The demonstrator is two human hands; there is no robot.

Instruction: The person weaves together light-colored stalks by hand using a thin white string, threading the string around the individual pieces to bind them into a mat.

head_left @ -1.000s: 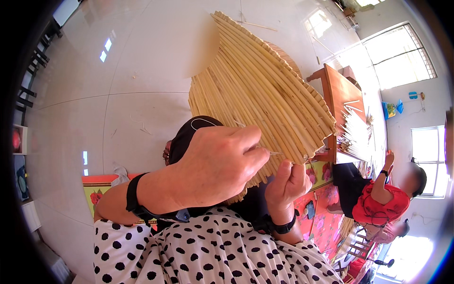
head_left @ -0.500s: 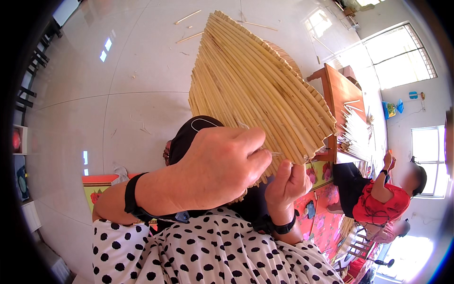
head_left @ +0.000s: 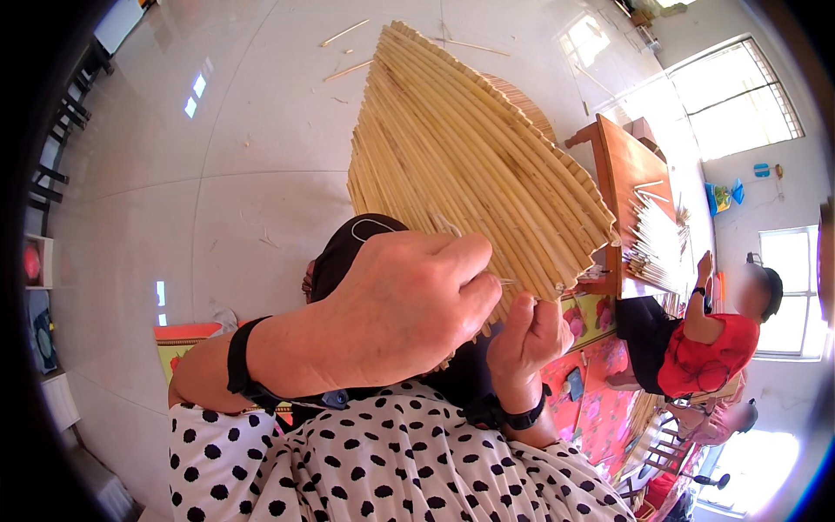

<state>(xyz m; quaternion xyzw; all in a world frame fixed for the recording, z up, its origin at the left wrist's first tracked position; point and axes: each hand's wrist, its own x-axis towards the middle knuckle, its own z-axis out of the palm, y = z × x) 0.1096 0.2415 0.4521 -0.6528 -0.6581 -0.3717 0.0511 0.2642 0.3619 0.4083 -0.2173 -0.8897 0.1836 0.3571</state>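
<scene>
A stiff panel of pale yellow straw stalks (head_left: pixel 461 139), bound side by side with trimmed edges, slants up and away from my lap. Over its near edge, my left hand (head_left: pixel 417 291) is closed in a fist-like pinch. A thin pale strand (head_left: pixel 507 281) shows at its fingertips, and a wisp of the same colour sticks out above the knuckles. My right hand (head_left: pixel 529 337) grips the panel's near right corner, thumb on top. The fingers beneath the panel are hidden. Under the panel, black cloth (head_left: pixel 361 248) with a thin white looped line covers my knee.
Loose stalks (head_left: pixel 346 33) lie on the pale tiled floor (head_left: pixel 261 104). Behind the panel is a round slatted piece (head_left: pixel 531 100). At the right, a wooden table (head_left: pixel 631 174) bears a heap of stalks (head_left: pixel 657 244). A person in red (head_left: pixel 709 348) sits beyond a red flowered cloth (head_left: pixel 600 374).
My hands and the panel have barely shifted. The person in red at the right has moved a raised hand slightly up and left.
</scene>
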